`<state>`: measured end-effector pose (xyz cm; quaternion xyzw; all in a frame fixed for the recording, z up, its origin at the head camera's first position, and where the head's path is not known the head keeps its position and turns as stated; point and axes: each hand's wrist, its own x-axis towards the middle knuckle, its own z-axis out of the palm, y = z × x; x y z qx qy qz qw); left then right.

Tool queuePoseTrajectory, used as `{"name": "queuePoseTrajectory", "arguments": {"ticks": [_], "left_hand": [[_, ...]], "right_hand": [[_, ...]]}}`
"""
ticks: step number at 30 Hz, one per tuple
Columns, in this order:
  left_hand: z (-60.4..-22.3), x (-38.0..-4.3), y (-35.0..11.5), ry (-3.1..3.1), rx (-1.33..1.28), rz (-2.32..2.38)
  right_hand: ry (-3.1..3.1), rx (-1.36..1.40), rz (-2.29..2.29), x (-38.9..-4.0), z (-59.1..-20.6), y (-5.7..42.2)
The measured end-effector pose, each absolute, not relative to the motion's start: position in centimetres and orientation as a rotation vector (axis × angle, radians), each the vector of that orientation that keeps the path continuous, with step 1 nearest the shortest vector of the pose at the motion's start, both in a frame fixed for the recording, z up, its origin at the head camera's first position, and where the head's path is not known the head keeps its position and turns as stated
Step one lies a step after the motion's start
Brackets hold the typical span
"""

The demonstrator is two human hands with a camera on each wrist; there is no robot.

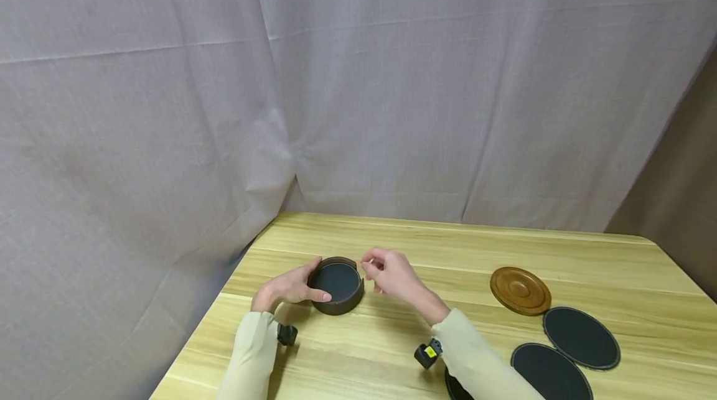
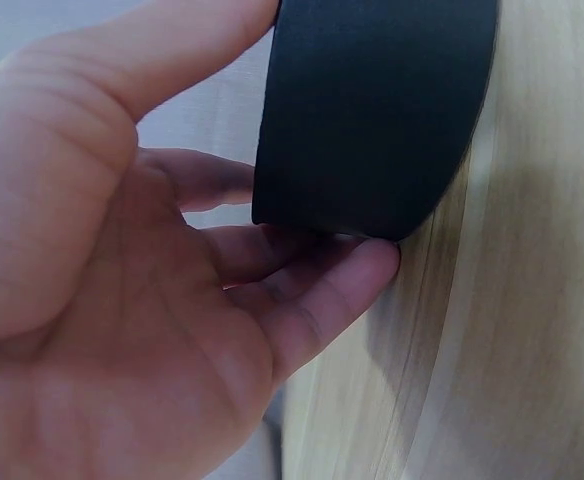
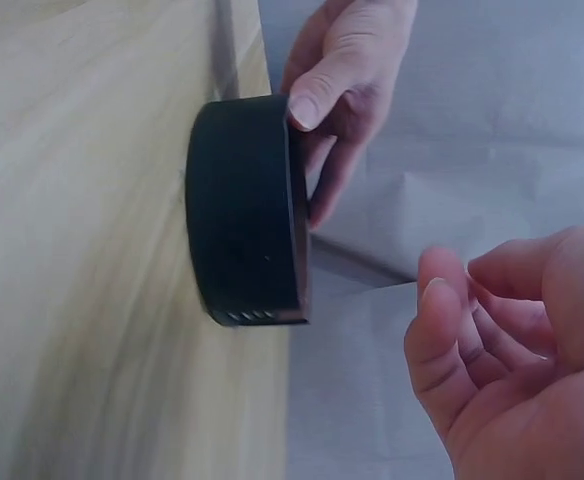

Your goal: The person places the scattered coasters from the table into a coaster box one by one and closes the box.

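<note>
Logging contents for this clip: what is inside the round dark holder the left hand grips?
Inside the round dark holder, the head view shows a flat dark circular surface. Whether that is a disc or the holder's floor, I cannot tell; anything beneath is covered.

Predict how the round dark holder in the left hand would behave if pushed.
The round dark holder would probably slide rather than tip, being low and wide. Its wall looks fairly stiff, showing no dent in the left hand. Its smooth outside may be slippery.
</note>
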<state>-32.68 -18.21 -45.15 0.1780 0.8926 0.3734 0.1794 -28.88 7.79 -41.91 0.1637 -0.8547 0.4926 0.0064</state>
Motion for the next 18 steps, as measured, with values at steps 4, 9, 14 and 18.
{"name": "queuePoseTrajectory", "arguments": {"ticks": [4,9,14,18], "left_hand": [[-45.2,-32.7,-18.2,2.543,0.491,1.043],[-45.1,-32.7,-18.3,2.556,0.487,1.026],[-45.1,-32.7,-18.3,2.555,0.481,1.027],[-45.1,-32.5,-18.2,2.548,0.483,1.034]], "right_hand": [[-2.696,0.557,1.468,-28.3,-41.2,8.7],[-2.683,0.660,1.412,-27.6,-40.7,9.6],[-2.704,0.703,1.325,-26.7,-40.7,10.7],[-2.746,0.692,1.260,-25.8,-40.5,12.0]]}}
